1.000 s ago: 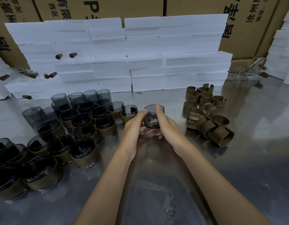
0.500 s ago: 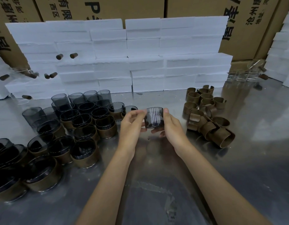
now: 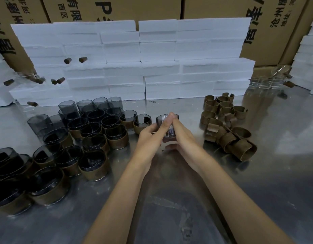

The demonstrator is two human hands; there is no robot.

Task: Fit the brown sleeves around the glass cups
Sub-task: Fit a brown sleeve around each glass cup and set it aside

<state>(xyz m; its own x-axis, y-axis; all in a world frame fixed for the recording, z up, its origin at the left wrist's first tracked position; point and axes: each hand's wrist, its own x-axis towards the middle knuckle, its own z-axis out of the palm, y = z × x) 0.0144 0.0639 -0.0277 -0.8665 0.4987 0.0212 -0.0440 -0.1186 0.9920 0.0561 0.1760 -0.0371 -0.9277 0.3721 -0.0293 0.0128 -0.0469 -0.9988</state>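
Head view, looking down on a metal table [image 3: 257,182] with both bare forearms reaching forward to the middle of it. The two hands meet around one smoky ribbed glass cup [image 3: 168,127], which is lifted just off the tabletop, upright, with no sleeve on it. The left hand [image 3: 148,138] curls its fingers against the cup's left side, thumb up along the wall. The right hand [image 3: 180,132] wraps the right side, with one finger reaching up to the rim. So both hands are closed around the same cup, and neither has anything else in it.

To the right of the hands, near but apart, lies a loose heap of brown sleeves [image 3: 226,127], some standing on end towards the back and some tipped over and tangled at the front. To the left is a crowd of sleeved cups [image 3: 92,155], each dark glass with a brown band round its lower part; the closest of them sits just beside the left hand. Behind that crowd, by the foam, stand several bare dark cups [image 3: 92,106] without bands.

A wall of white foam blocks [image 3: 152,59] runs across the back of the table, with printed cardboard cartons [image 3: 134,7] behind it. At the far right, some clear glasses [image 3: 268,81] stand at the back, too blurred to make out in detail
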